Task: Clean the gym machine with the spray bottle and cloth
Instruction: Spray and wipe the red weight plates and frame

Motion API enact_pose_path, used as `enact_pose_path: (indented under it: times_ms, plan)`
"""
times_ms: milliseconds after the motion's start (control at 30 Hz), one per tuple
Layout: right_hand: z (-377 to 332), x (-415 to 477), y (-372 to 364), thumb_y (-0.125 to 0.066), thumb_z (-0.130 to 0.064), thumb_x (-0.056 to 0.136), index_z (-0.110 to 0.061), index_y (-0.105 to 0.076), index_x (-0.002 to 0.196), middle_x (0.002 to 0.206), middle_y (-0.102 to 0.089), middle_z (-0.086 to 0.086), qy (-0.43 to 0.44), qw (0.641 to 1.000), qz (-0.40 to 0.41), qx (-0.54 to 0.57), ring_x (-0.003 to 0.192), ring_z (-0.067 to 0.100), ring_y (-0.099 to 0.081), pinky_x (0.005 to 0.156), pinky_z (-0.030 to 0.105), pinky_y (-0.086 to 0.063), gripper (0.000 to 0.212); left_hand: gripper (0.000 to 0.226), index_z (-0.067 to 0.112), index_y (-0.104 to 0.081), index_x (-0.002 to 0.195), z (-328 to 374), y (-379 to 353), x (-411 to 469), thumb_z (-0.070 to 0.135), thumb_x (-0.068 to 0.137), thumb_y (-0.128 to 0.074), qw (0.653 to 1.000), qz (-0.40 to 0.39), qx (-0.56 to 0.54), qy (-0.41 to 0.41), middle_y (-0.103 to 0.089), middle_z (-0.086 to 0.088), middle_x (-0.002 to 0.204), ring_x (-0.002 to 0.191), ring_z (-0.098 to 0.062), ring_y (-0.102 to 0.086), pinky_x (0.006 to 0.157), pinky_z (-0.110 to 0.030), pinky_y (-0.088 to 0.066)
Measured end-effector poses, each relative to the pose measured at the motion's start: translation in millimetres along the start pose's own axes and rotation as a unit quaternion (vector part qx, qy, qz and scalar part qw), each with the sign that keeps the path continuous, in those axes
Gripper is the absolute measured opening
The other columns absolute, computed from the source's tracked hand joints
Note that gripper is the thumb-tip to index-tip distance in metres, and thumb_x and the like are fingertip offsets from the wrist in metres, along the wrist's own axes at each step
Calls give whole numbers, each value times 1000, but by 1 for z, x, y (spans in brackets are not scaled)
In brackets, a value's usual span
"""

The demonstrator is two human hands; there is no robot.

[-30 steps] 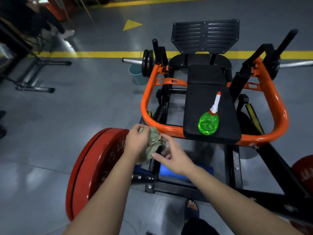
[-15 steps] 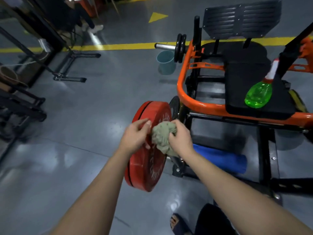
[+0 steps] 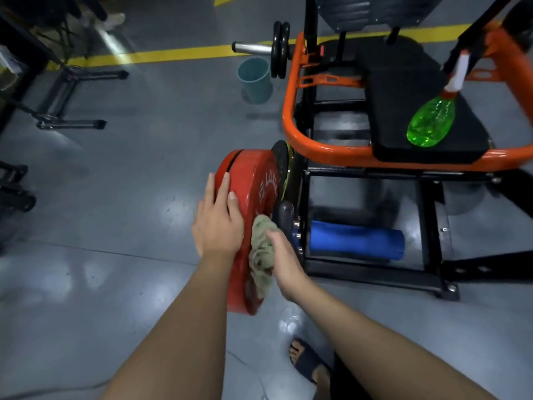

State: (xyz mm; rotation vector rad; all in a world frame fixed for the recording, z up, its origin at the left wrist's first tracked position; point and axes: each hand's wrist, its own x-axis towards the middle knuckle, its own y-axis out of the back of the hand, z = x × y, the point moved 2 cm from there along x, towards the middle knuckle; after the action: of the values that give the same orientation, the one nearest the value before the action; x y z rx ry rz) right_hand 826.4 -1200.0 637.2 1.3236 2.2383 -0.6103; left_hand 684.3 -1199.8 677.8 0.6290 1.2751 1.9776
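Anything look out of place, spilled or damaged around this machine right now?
Only the spray bottle: it lies on its side on the black seat pad, close to the pad's front edge, rather than standing upright, so it might roll off or leak. I see no clear spill or damage.

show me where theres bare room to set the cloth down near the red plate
Bare grey floor lies left of the red plate, up to the teal bin. The black seat pad is bare left of the spray bottle. Crowded: the gap between plate and blue roller, where the right hand grips the cloth.
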Motion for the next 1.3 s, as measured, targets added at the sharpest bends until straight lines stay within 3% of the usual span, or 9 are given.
enact_pose_path:
  times_ms: [100,233,500,633,833,967,1067,1200,1300]
  plan:
    - [-50,49,-1,-46,-44,104,-19,-64,126,126,-65,-1,74,993,80,-42,120,18,-57,104,29,-40,38,49,42,-33,157,3,1,3,40,109,-30,1000,-12,3,6,-19,15,169,145,-22,-35,109,-48,-39]
    - [-71,92,2,-42,-63,89,-20,-64,109,113,-68,8,60,986,139,-75,110,29,-62,101,44,-47,52,49,44,-31,158,5,0,8,43,108,-29,999,-21,20,14,-18,16,169,144,-20,-34,107,-47,-40]
    - [20,12,-6,-44,-54,77,-7,-58,73,66,-67,11,36,985,1,-167,64,30,-64,68,49,-55,50,49,46,-30,157,7,1,8,44,109,-27,999,-17,26,16,-20,17,168,141,-21,-39,98,-47,-47]
    - [-41,59,-6,-56,-26,94,-15,-45,59,48,-57,-11,125,984,84,-93,45,2,-53,56,20,-48,38,52,47,-31,156,3,-1,3,47,105,-23,999,-6,27,15,-22,18,167,136,-19,-44,92,-45,-48]
    - [-92,101,-1,-48,-45,89,-17,-44,63,62,-56,-1,190,957,186,-114,67,26,-57,72,43,-50,38,52,50,-31,155,5,-1,8,49,104,-23,999,-3,27,20,-23,19,166,138,-19,-44,94,-46,-48]
    - [-38,44,-6,-47,-43,82,-9,-49,60,55,-57,5,206,963,55,-165,57,33,-59,60,45,-52,40,52,51,-30,155,5,1,14,50,104,-22,999,-19,25,22,-21,21,166,140,-18,-41,97,-47,-49]
    - [0,6,-13,-49,-33,84,-15,-44,59,53,-56,-11,235,961,-19,-146,56,18,-61,61,41,-55,32,49,50,-31,155,8,2,13,47,107,-24,1000,-16,20,13,-21,21,166,141,-16,-41,98,-46,-47]
    - [-40,66,-14,-49,-41,85,-19,-36,65,56,-51,3,205,971,92,-87,54,28,-54,55,46,-48,33,52,49,-34,154,2,-1,11,48,104,-23,1000,-3,15,7,-25,20,166,138,-19,-45,95,-44,-48]
    - [-84,124,7,-49,-39,89,-19,-36,66,67,-50,3,242,934,181,-192,67,30,-52,61,40,-36,33,51,50,-34,154,-1,-2,8,47,104,-25,1000,3,14,3,-25,21,165,137,-16,-45,93,-41,-49]
